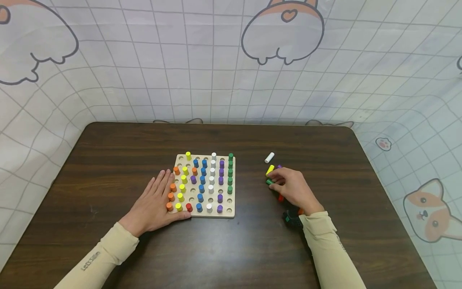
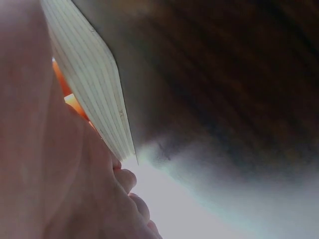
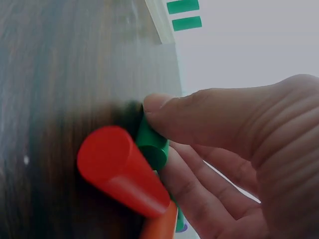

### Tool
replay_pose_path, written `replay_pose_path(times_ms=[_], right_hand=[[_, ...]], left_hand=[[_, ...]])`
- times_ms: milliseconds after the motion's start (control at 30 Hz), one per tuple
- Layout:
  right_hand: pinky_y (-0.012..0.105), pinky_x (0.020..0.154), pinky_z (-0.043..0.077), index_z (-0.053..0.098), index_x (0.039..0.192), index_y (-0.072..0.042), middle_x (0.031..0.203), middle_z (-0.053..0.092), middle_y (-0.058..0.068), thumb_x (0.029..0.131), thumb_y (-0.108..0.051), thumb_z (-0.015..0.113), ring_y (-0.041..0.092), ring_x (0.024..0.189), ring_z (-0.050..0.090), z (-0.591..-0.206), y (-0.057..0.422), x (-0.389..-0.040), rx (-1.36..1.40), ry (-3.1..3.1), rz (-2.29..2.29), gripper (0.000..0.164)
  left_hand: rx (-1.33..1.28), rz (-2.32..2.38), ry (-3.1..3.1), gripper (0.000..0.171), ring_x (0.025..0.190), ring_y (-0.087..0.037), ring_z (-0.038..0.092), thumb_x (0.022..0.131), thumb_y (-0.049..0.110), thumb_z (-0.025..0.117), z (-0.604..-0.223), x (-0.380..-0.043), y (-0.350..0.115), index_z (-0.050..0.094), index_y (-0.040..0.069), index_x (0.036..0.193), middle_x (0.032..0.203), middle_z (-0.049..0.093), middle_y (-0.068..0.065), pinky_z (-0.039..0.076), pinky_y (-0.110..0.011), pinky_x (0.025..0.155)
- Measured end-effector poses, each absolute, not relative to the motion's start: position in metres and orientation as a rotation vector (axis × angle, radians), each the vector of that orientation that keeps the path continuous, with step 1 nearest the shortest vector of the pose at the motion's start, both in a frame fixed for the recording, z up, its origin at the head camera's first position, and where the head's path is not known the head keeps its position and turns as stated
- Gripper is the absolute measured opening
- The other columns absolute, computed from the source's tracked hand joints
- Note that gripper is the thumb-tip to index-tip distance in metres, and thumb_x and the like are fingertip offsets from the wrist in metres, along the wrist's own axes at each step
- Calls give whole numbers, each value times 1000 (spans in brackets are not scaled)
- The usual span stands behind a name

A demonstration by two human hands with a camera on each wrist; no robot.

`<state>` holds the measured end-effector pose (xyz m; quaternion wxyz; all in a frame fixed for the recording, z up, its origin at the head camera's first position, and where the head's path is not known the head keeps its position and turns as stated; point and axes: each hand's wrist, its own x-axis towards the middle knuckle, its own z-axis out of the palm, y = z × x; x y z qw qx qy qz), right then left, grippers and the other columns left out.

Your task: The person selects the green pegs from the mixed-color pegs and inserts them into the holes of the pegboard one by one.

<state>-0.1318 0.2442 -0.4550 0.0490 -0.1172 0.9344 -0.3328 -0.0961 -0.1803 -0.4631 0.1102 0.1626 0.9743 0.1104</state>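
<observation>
A square wooden pegboard (image 1: 232, 204) carries columns of coloured pegs, with some bare holes among them. My left hand (image 1: 153, 200) lies with fingers straight along the board's left edge, thumb at its front edge. In the left wrist view the board's side (image 2: 97, 74) runs right beside that hand. My right hand (image 1: 294, 186) is over the loose pegs to the right of the board. Its thumb and fingers pinch a green peg (image 3: 153, 144). Next to it, in the right wrist view, lies a red peg (image 3: 122, 169), with an orange peg (image 3: 160, 226) partly hidden behind.
Loose near the right hand are a white peg (image 1: 269, 157), a yellow peg (image 1: 270, 170) and a mostly covered purple peg (image 1: 279, 166). A dark wrist strap with a camera (image 1: 291, 219) sits at the right wrist. The brown table (image 1: 126, 148) meets a patterned cloth (image 1: 223, 80) behind.
</observation>
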Motion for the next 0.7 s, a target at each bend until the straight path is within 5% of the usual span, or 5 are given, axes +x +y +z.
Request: replay_pose_path(times_ms=[700], right_hand=[[39, 84, 64, 76, 115, -8, 101, 78, 4, 88, -10, 82, 18, 92, 73, -455, 237, -131, -504, 2838, -920, 28]], left_hand=[[473, 339, 2857, 126, 162, -44, 10, 83, 85, 56, -464, -96, -180, 13, 0, 165, 175, 10, -22, 13, -65, 131]])
